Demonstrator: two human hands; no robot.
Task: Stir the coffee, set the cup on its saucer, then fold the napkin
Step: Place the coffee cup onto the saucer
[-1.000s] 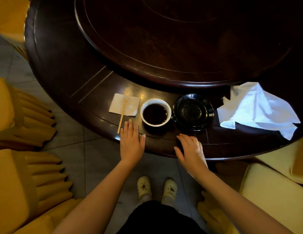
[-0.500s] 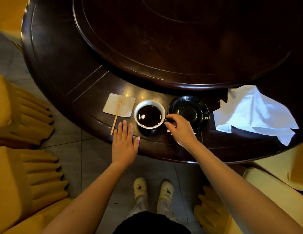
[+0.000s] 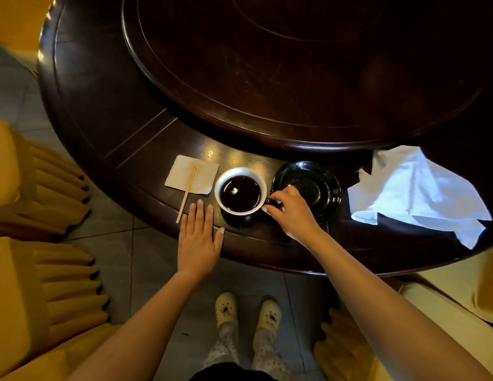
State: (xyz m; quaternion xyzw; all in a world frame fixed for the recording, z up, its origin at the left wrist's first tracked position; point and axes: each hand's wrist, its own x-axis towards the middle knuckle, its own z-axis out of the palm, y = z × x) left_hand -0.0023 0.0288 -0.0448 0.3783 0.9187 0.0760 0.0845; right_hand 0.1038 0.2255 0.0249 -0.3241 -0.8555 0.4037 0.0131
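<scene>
On the near rim of the table (image 3: 102,111): a white-lined cup (image 3: 240,193) of dark coffee sat between a paper square and a saucer.
Cup position: just left of the black saucer (image 3: 318,176) and not on it; whether its base touched the wood could not be told.
Right hand (image 3: 290,213): the thumb and fingers were curled tight around the cup's dark handle at its right side, pinching it, with the wrist over the table edge and part of the saucer hidden behind the knuckles.
Left hand (image 3: 198,240): it lay flat and palm down on the table edge with the fingers straight and close together, holding nothing; the thumb pointed toward the cup.
Stirrer (image 3: 186,193): a wooden stick lay across the small paper square (image 3: 205,178), its lower end just beside the left hand's fingertips.
Napkin (image 3: 413,191): white and crumpled, it lay unfolded on the table right of the saucer and apart from both hands.
Surroundings: a raised round centre (image 3: 295,64) on the table, yellow-covered chairs (image 3: 33,188) at either side, and pale shoes (image 3: 226,309) on the tiled floor.
</scene>
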